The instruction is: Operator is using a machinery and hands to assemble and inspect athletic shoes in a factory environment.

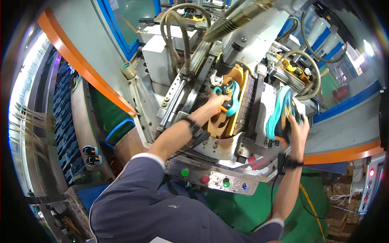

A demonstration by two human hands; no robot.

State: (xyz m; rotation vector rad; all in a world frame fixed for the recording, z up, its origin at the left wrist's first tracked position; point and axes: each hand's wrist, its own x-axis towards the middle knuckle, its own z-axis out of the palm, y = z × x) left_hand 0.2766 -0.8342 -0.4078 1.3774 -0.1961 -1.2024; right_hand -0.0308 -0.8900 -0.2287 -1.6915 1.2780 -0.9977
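My left hand is closed around a teal and black shoe with yellow details. That shoe lies in a yellow mould at the middle of the machine, below a dark cylinder. My fingers partly cover its near end, where something orange shows. Off to the right, my right hand grips a second teal and black shoe, held up beside the mould over a pale metal part. Motion slightly blurs this shoe, and its far side is hidden.
A metal panel with coloured push buttons runs along the machine's near edge. Ribbed hoses arch over the machine. An orange rail curves along the left. Two small shoes sit on a ledge at the left. A control box stands far right.
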